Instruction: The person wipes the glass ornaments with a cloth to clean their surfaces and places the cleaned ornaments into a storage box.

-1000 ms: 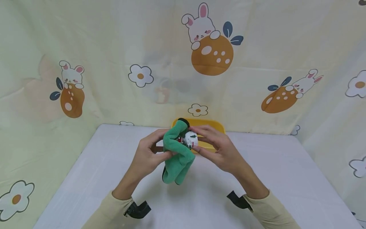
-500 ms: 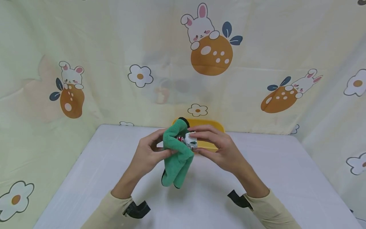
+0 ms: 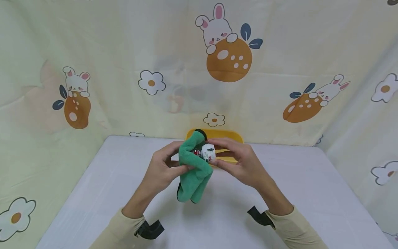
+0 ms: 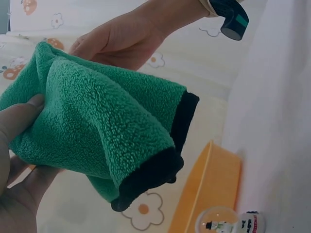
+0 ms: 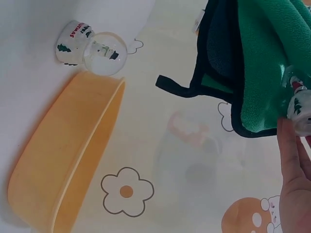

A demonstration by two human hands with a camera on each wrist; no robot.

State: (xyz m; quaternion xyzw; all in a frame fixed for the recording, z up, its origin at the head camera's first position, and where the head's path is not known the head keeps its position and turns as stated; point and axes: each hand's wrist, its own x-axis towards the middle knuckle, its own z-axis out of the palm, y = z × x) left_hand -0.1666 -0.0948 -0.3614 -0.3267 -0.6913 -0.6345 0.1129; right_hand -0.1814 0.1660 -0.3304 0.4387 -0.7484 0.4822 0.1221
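A small snow globe with a white printed base (image 3: 208, 152) is held up over the table, its clear dome tucked into a green towel (image 3: 194, 173) with dark edging. My right hand (image 3: 240, 160) pinches the base between thumb and fingers. From the other side, my left hand (image 3: 161, 167) grips the towel around the dome, thumb in front. In the left wrist view the folded towel (image 4: 97, 116) hides the held globe. The right wrist view shows the globe's base (image 5: 301, 109) at my right fingertips, with a red-and-white figure behind the glass.
Behind the hands, a yellow plastic basin (image 3: 231, 135) stands near the back of the white table (image 3: 280, 180). A second snow globe (image 5: 105, 53), with a snowman inside, stands beside the basin. A curtain (image 3: 174, 41) printed with rabbits and flowers hangs behind.
My right fingers have turned the globe's base one way and back, so its tree print shifted down and up again. The towel and left hand have barely moved.
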